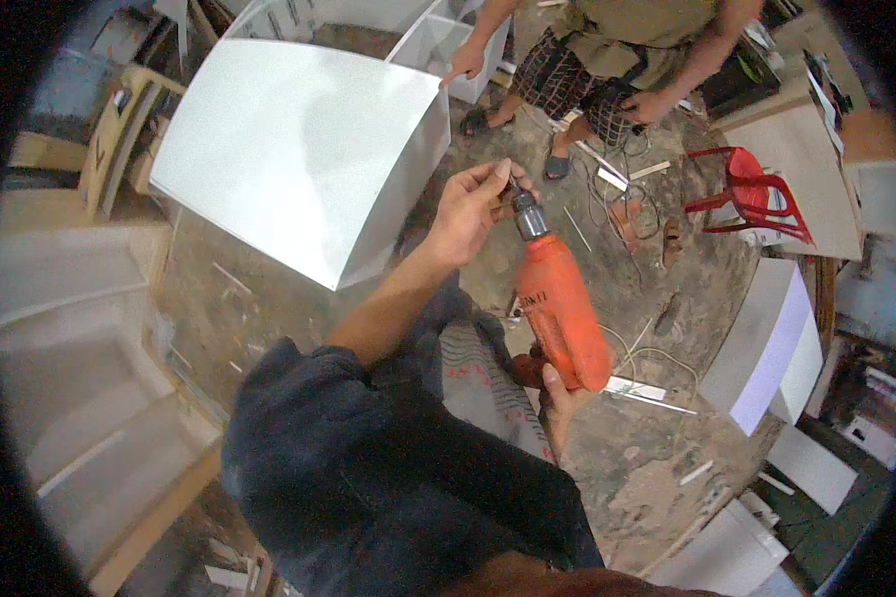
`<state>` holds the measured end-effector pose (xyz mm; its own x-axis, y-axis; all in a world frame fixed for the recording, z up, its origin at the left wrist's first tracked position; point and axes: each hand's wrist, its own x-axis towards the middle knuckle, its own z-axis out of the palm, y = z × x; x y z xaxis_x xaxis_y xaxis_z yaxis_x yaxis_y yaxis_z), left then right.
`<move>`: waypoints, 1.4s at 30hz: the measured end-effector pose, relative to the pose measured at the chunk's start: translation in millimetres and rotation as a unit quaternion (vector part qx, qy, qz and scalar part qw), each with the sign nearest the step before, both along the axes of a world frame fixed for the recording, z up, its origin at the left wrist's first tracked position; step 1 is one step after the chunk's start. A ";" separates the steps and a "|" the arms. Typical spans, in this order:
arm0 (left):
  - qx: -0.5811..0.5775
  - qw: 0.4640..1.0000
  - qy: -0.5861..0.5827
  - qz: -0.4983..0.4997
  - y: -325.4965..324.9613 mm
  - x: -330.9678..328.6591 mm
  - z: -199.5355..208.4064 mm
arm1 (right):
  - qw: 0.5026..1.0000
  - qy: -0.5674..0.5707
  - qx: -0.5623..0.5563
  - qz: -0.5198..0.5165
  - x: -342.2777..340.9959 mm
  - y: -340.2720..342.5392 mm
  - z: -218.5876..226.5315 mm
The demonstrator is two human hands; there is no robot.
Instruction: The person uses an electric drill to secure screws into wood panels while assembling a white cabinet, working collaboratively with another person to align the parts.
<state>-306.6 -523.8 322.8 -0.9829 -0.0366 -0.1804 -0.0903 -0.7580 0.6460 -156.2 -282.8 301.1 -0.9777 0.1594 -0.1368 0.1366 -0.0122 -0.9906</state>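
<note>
An orange power drill (pixel 560 308) is held in front of me, its dark metal chuck (pixel 531 217) pointing away. My right hand (pixel 558 401) is wrapped around the drill's grip from below; the drill body covers most of its fingers. At the chuck's front end, my left hand (pixel 468 211) pinches a small dark drill bit (pixel 513 183) between thumb and fingers. Much of the bit is hidden by those fingers.
A large white panelled box (pixel 299 149) stands front left, with another person's hand (pixel 465 62) on its corner. That person stands ahead. A red plastic chair (pixel 752 194) is at right. Cables (pixel 642 214) and offcuts lie on the floor; white panels (pixel 772 343) lean at right.
</note>
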 end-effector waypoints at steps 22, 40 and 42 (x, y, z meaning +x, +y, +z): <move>0.085 0.932 -0.343 0.080 -129.0 -218.1 -320.8 | 0.948 -0.124 0.268 0.118 -273.1 -191.3 -172.4; 0.218 0.921 -0.313 0.080 -143.6 -247.0 -317.5 | 0.911 -0.162 0.326 0.192 -329.9 -226.5 -139.9; 0.244 0.914 -0.313 0.086 -142.7 -247.9 -317.7 | 0.908 -0.160 0.332 0.199 -332.5 -230.4 -137.1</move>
